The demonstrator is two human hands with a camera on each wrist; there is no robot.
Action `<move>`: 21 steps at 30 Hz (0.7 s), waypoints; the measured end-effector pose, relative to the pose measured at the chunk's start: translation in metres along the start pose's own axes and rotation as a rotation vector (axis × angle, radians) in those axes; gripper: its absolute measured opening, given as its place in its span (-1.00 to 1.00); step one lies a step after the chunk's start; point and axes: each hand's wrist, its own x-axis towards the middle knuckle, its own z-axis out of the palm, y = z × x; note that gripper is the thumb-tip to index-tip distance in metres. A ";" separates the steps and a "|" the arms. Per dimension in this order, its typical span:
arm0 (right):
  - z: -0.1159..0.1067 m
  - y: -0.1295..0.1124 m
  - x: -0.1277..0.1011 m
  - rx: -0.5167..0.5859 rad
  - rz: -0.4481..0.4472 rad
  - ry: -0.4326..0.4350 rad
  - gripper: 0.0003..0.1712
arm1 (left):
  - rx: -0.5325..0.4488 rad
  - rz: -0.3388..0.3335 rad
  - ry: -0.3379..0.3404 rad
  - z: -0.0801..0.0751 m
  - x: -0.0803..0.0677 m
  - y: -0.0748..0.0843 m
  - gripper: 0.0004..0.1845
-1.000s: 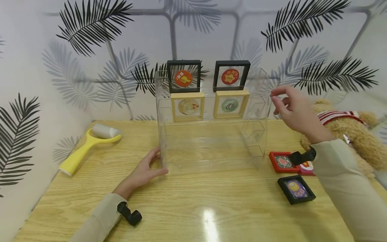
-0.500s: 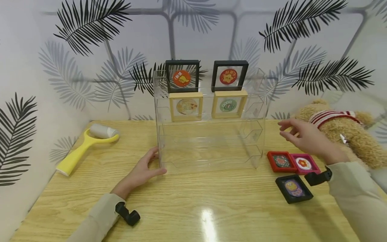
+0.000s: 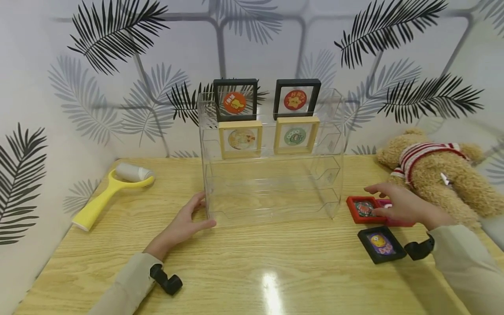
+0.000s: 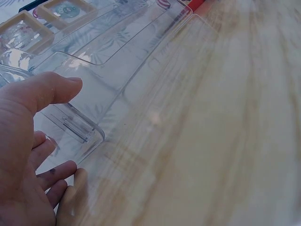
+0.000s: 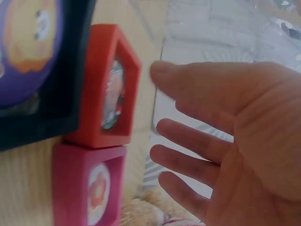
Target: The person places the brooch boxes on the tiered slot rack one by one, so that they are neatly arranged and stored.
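A clear acrylic display rack (image 3: 271, 186) stands upright on the table. Its upper tiers hold two black frames (image 3: 235, 103) and two pale yellow frames (image 3: 241, 140), each with a round sticker. At the rack's lower left side, my left hand (image 3: 185, 225) holds it, thumb at the front and fingers further back. My right hand (image 3: 403, 205) is over a red frame (image 3: 361, 208) and a pink frame (image 5: 89, 183), partly covering the pink one from above. Its fingers are apart and hold nothing in the right wrist view. A third black frame (image 3: 381, 245) lies nearer me.
To the left lies a lint roller (image 3: 104, 192) with a yellow handle. A teddy bear (image 3: 441, 170) in a striped top lies at the back right, just behind my right hand. A leaf-patterned curtain (image 3: 252, 48) hangs along the table's back edge.
My right hand has come down from beside the rack's upper right side to the red and pink frames. The left hand has kept its place on the rack.
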 end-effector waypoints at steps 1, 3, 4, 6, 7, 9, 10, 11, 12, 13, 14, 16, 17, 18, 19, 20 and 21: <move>0.001 0.002 -0.001 -0.004 -0.004 -0.003 -0.32 | 0.001 0.000 0.001 0.000 0.000 0.000 -0.17; 0.004 0.006 -0.003 -0.007 -0.007 -0.005 -0.26 | 0.004 0.000 0.002 0.000 0.000 0.001 -0.17; 0.005 0.007 -0.003 -0.008 -0.007 -0.008 -0.23 | 0.005 0.000 0.003 0.000 0.000 0.001 -0.17; 0.007 0.009 -0.004 -0.011 0.003 -0.015 -0.18 | 0.007 -0.002 0.003 0.000 0.000 0.001 -0.17; 0.008 0.010 -0.004 -0.009 0.009 -0.019 -0.16 | 0.008 -0.003 0.002 0.000 0.000 0.001 -0.17; 0.009 0.013 -0.003 0.005 0.030 -0.034 -0.13 | 0.006 -0.003 0.001 0.000 0.001 0.001 -0.17; 0.010 0.014 -0.003 0.014 0.041 -0.045 -0.12 | 0.006 -0.003 0.001 -0.001 0.001 0.001 -0.17; 0.011 0.015 -0.002 0.021 0.055 -0.057 -0.12 | 0.007 -0.002 0.001 -0.001 0.001 0.001 -0.17; 0.012 0.016 -0.001 0.030 0.061 -0.066 -0.11 | 0.006 -0.002 0.001 -0.001 0.001 0.001 -0.17; 0.014 0.017 0.000 0.035 0.070 -0.075 -0.10 | 0.006 -0.003 0.002 -0.001 0.000 0.002 -0.17; 0.015 0.018 0.001 0.035 0.079 -0.083 -0.09 | 0.005 -0.002 0.001 -0.001 0.000 0.002 -0.17; 0.019 0.020 0.003 0.024 0.092 -0.095 -0.07 | 0.004 -0.001 0.002 0.000 0.000 0.003 -0.17; 0.021 0.020 0.004 0.013 0.104 -0.101 -0.06 | 0.002 0.000 0.002 0.000 0.000 0.003 -0.17; 0.022 0.021 0.005 0.006 0.117 -0.105 -0.05 | 0.000 0.000 0.001 0.000 -0.001 0.003 -0.17; 0.024 0.021 0.006 0.000 0.136 -0.112 -0.04 | -0.004 0.001 0.000 0.000 -0.001 0.003 -0.17; 0.025 0.021 0.007 -0.004 0.152 -0.114 -0.03 | -0.007 0.002 -0.002 0.000 -0.001 0.003 -0.17; 0.026 0.021 0.008 -0.001 0.168 -0.114 -0.03 | -0.009 0.002 -0.003 0.000 -0.001 0.003 -0.17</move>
